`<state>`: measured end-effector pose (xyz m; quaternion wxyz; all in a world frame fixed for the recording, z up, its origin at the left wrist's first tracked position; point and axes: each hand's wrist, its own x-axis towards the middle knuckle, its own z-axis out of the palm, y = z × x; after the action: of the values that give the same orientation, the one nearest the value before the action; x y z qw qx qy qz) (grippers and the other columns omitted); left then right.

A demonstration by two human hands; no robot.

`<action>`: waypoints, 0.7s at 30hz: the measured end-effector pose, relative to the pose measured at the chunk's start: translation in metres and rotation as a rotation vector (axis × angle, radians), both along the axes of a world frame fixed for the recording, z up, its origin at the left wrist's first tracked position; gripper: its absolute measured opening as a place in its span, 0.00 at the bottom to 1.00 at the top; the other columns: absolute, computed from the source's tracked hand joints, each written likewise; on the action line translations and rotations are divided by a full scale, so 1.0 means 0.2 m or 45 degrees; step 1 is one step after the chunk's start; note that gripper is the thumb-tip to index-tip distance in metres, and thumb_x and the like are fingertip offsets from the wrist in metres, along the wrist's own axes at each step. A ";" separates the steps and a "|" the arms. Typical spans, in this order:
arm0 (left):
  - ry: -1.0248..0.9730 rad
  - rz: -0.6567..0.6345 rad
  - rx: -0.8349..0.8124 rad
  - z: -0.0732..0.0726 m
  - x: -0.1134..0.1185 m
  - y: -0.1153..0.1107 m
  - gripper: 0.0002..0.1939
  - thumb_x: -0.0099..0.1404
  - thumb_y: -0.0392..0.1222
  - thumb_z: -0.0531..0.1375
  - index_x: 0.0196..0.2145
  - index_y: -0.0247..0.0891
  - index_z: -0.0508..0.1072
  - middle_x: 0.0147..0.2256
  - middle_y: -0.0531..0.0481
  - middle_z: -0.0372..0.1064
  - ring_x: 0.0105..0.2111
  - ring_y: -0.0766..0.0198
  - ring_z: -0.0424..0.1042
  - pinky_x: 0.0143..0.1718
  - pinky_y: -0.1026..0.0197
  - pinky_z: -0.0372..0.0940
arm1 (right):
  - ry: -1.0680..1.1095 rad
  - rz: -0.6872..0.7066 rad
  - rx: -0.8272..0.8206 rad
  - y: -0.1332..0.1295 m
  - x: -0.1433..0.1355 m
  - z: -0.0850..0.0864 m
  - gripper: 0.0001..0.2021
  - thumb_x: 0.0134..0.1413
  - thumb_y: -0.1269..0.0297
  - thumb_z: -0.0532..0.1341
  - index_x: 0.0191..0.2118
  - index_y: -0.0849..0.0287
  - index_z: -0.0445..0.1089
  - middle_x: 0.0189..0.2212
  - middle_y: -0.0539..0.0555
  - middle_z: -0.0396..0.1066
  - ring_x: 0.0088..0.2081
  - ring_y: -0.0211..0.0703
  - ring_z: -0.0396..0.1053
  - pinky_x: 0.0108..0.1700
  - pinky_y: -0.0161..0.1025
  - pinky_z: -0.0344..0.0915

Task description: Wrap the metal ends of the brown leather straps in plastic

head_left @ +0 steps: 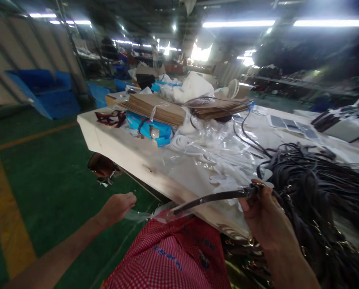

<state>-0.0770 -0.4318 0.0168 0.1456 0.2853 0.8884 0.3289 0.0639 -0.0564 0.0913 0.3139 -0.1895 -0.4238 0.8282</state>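
My right hand (268, 218) is closed around the metal-fitted end of a dark strap (212, 197), at the table's front edge. The strap stretches leftward, its far part inside a long clear plastic sleeve (140, 215). My left hand (119, 206) is closed in a pinch on the sleeve's far end, out over the green floor. Beside my right hand lies a big heap of dark straps (306, 172) with gold-coloured metal fittings, some hanging over the edge. White and clear plastic pieces (218, 148) are spread behind the strap.
On the pale table (164, 170) lie stacked brown cardboard sheets (155, 108), a blue packet (149, 126) and a small fan (233, 88). Blue bins (47, 94) stand on the floor at the left. Below the table's left edge is a brown container (101, 164).
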 end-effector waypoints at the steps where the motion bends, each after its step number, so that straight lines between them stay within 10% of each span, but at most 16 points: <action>1: 0.028 0.030 -0.006 -0.03 0.01 -0.01 0.11 0.62 0.32 0.53 0.27 0.41 0.71 0.29 0.52 0.67 0.30 0.60 0.62 0.35 0.61 0.49 | 0.000 -0.014 -0.006 0.00 -0.01 0.00 0.20 0.37 0.54 0.76 0.38 0.56 0.76 0.30 0.47 0.79 0.30 0.36 0.77 0.33 0.30 0.77; 7: -0.058 -0.073 0.133 -0.04 0.05 0.13 0.09 0.65 0.36 0.53 0.31 0.43 0.73 0.33 0.50 0.70 0.36 0.57 0.68 0.41 0.60 0.56 | -0.076 0.086 0.102 -0.07 -0.01 0.09 0.21 0.38 0.52 0.76 0.38 0.57 0.76 0.26 0.49 0.78 0.27 0.39 0.77 0.29 0.32 0.77; 15: -0.733 -0.819 0.819 0.43 -0.02 0.86 0.31 0.65 0.64 0.54 0.49 0.34 0.74 0.48 0.40 0.73 0.48 0.53 0.70 0.51 0.57 0.60 | -0.054 0.108 0.332 -0.15 -0.02 0.18 0.19 0.48 0.49 0.70 0.41 0.57 0.75 0.28 0.51 0.77 0.28 0.42 0.77 0.29 0.36 0.77; 21: -1.222 -1.362 0.361 0.51 -0.13 1.04 0.28 0.51 0.59 0.69 0.45 0.40 0.78 0.32 0.48 0.77 0.32 0.58 0.75 0.38 0.58 0.66 | 0.046 0.084 0.408 -0.06 -0.01 0.45 0.21 0.44 0.49 0.72 0.40 0.59 0.75 0.25 0.49 0.75 0.26 0.40 0.76 0.27 0.34 0.76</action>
<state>-0.1033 -0.2243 0.1193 0.6212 0.5207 0.4149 0.4134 0.0618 -0.0682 0.1804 0.3204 -0.1080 -0.5508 0.7631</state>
